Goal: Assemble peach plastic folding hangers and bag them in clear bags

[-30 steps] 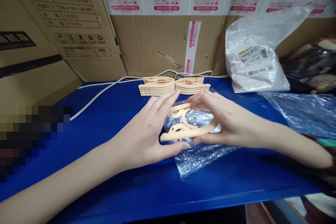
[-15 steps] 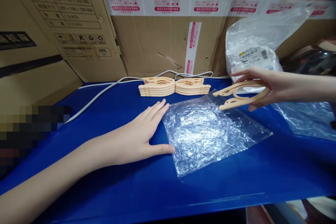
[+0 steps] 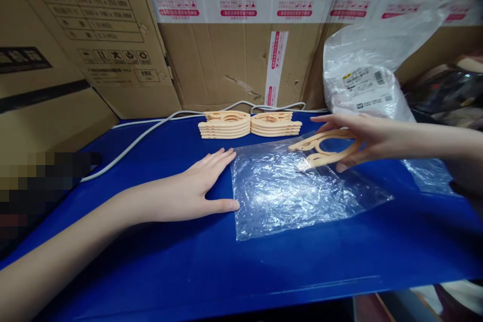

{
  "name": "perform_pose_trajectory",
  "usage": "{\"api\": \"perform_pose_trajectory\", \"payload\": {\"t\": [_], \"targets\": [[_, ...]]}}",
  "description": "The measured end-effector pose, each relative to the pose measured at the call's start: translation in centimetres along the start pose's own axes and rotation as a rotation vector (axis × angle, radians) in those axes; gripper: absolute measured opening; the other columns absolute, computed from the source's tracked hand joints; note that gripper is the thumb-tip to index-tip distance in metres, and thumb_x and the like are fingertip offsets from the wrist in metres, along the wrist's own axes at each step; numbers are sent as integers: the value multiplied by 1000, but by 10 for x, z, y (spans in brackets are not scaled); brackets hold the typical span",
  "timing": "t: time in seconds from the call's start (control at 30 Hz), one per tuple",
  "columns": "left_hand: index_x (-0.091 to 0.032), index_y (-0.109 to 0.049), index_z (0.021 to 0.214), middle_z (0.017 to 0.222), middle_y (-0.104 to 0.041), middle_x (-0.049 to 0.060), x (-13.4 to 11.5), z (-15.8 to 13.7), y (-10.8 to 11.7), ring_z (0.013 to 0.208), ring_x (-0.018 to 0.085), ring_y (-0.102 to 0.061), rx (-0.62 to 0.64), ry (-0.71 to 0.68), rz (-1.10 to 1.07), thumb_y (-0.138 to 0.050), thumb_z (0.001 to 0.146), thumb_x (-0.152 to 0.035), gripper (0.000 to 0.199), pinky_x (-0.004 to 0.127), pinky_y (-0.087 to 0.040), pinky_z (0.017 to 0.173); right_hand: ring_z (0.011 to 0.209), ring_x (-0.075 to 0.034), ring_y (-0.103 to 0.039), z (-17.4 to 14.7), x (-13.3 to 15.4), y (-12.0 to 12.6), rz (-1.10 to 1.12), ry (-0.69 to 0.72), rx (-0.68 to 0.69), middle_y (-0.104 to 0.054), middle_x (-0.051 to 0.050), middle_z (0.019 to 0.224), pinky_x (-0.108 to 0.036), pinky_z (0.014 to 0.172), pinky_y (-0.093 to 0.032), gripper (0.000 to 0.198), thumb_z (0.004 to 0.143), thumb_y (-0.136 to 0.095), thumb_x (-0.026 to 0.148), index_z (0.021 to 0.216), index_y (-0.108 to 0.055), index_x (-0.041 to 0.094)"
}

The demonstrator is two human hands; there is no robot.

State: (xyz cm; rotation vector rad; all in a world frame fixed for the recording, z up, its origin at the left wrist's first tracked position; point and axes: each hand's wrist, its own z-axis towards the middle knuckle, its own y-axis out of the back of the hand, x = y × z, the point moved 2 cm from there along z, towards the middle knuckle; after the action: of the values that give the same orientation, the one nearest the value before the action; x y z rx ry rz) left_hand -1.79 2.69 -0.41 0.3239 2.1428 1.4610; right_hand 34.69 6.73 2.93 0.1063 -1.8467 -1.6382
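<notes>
A clear plastic bag (image 3: 275, 196) lies flat and crinkled on the blue table. My left hand (image 3: 202, 181) is spread out at its left edge, thumb and fingertips touching or very near the film. My right hand (image 3: 350, 138) grips a beige folding hanger (image 3: 324, 150), folded up, by its rounded end. The hanger's two tips point left over the upper right part of the bag; the lower tip looks covered by the film, though I cannot tell how far inside it is. Behind the bag sits a neat stack of matching folded hangers (image 3: 250, 126).
Large cardboard boxes (image 3: 226, 60) wall off the back and left. A white cable (image 3: 139, 138) runs along the table's rear. At the back right stands a white plastic package with a label (image 3: 364, 85), with more clear film (image 3: 430, 176) near my right forearm.
My right hand has moved left and slightly down with the hanger, bringing its tips further over the bag. The bag's lower left corner and my left hand have shifted a little leftward.
</notes>
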Motion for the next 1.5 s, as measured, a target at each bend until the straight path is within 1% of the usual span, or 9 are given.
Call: {"api": "perform_pose_trajectory", "payload": {"t": [0.13,0.27,0.37,0.47,0.63,1.03,1.17,1.3,1.5], "targets": [[-23,2,158,165,6,3,0,0,0,151,31,4,16,8,-10,-42,82,-80,105,51,-10,123,120,-29,-58,9,22,-23,205,77,60,-45,-16,145,-30,82,-59,100,80,-72,47,158,-12,26],[-21,1,158,164,7,4,2,-1,0,151,31,5,19,10,-5,-44,82,-79,105,52,-10,122,127,-33,-51,17,32,-42,94,142,-11,-42,-19,147,-42,104,-48,105,79,-72,50,158,-10,18],[-20,-4,158,164,3,6,3,-3,2,151,33,2,2,4,-19,-47,82,-78,105,53,-14,121,131,-34,-47,20,33,-47,66,154,-32,-42,-17,148,-44,109,-42,107,78,-71,54,159,-9,20],[-19,-8,158,164,-1,8,4,-5,4,150,35,-2,-23,10,-31,-51,80,-76,106,54,-18,120,124,-34,-52,18,24,-39,11,114,-31,-49,-16,139,-44,103,-46,107,77,-71,57,158,-12,20],[-19,-4,158,164,2,7,5,-4,4,150,34,1,3,44,-34,-49,80,-78,108,54,-16,121,91,-27,-62,16,5,-29,-4,19,74,-63,-10,107,-43,81,-53,101,75,-70,56,156,-22,22],[-21,3,158,164,9,4,3,-5,4,150,34,7,23,52,-41,-47,78,-82,112,54,-11,121,86,-20,-60,31,34,-59,209,122,-139,-66,-7,107,-39,81,-50,73,85,-63,42,149,-32,25],[-22,2,159,165,6,5,4,1,3,151,34,5,-65,29,-80,-40,82,-81,106,54,-11,121,79,-19,-57,32,34,-61,186,145,-167,-65,-6,100,-37,75,-49,72,84,-63,42,148,-35,24],[-21,-8,159,166,-6,8,9,11,-2,152,33,-5,-204,-2,-101,-37,87,-77,96,52,-13,122,76,-18,-55,32,40,-64,178,147,-202,-65,-6,97,-36,71,-47,68,84,-63,45,144,-40,22],[-18,-15,158,165,-16,12,9,14,-3,151,32,-15,-253,-57,-101,-42,89,-71,90,51,-19,121,69,-18,-53,34,48,-70,139,135,-254,-65,-5,90,-36,66,-45,66,82,-64,51,138,-46,22]]}}
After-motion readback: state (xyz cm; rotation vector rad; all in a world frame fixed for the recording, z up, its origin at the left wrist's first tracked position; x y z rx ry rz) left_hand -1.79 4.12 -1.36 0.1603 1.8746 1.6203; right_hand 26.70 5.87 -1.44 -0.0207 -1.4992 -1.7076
